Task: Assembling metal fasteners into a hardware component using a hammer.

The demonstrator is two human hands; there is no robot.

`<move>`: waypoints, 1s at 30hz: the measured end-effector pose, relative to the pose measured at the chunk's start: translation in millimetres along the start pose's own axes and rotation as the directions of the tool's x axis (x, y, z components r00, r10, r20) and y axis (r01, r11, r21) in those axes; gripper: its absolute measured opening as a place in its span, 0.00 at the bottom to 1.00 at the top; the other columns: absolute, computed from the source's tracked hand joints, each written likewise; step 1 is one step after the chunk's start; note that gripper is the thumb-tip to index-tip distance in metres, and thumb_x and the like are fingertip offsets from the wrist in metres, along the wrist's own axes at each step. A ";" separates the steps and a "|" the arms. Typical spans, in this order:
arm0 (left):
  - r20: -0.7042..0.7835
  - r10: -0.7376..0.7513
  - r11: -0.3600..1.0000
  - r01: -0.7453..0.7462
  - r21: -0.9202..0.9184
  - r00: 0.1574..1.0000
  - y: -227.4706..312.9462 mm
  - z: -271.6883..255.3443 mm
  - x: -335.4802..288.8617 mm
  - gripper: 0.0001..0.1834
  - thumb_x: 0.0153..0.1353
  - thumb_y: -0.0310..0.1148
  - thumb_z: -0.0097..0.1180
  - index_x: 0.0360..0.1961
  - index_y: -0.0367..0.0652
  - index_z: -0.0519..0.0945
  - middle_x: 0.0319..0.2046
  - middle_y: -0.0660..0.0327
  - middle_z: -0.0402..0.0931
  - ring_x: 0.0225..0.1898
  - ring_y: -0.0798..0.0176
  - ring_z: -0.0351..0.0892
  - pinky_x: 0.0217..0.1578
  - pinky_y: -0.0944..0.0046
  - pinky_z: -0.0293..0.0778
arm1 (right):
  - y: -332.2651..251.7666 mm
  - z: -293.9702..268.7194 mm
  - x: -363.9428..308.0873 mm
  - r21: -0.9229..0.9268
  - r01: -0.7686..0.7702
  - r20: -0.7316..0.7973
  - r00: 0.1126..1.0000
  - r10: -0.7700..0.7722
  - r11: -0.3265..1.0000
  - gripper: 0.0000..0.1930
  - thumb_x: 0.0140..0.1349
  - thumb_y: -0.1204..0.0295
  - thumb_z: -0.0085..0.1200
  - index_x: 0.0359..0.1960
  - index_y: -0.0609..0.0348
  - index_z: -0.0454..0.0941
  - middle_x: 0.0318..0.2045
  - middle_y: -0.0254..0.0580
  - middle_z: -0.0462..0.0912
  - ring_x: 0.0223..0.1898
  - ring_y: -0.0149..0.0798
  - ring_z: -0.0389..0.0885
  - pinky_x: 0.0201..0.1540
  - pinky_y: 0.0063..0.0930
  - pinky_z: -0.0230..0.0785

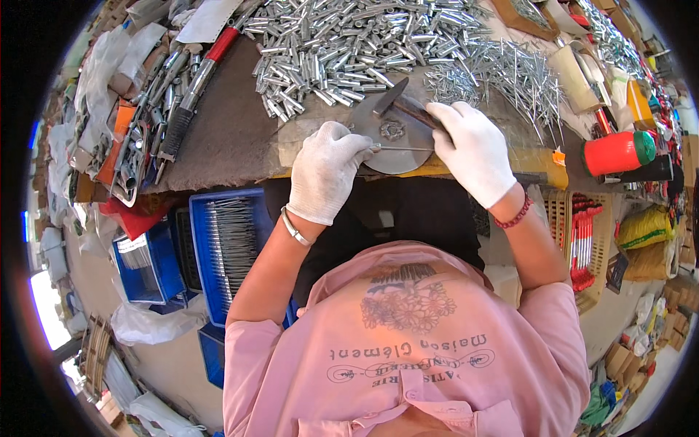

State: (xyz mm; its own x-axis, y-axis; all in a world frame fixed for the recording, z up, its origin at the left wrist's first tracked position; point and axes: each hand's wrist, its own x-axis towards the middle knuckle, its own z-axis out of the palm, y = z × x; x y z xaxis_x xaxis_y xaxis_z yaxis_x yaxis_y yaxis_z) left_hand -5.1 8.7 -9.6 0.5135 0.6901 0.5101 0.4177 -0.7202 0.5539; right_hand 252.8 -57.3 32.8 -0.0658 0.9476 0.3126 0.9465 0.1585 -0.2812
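My left hand (324,169), in a white glove, is closed in a pinch on one end of a thin metal rod (405,148). That end seems to carry a short metal sleeve, partly hidden by the fingers. My right hand (475,151), also gloved, is closed around the handle of a hammer (392,97), whose dark head points left. The rod's other end reaches the right fingers; whether they grip it too, I cannot tell. Beneath both lies a round grey metal plate (399,162) with a worn spot in its middle, at the bench's near edge.
Short metal sleeves (320,54) are heaped behind the plate, with thin rods (520,80) piled to the right. Tools (191,98) crowd the left side. A red and green spool (619,153) sits at right. Below the bench stand a blue bin (198,240) of rods and a yellow basket (598,280).
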 end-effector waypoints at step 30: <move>0.029 0.036 0.999 -0.035 -0.030 0.999 -0.7 -10.6 3.8 0.09 0.53 0.29 0.77 0.36 0.47 0.90 0.33 0.57 0.80 0.37 0.48 0.83 0.39 0.51 0.79 | -18.5 -21.0 -23.2 0.380 -0.063 0.014 0.998 0.062 0.923 0.25 0.67 0.79 0.63 0.66 0.51 0.83 0.44 0.48 0.83 0.45 0.54 0.86 0.49 0.43 0.80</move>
State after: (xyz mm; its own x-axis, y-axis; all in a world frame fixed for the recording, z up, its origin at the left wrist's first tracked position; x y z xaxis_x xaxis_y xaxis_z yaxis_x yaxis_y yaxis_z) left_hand -11.3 12.6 -1.1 0.5494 0.6615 0.5104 0.3768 -0.7414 0.5553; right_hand 243.5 -88.0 49.8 -0.0116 0.9594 0.2818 0.7576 0.1924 -0.6237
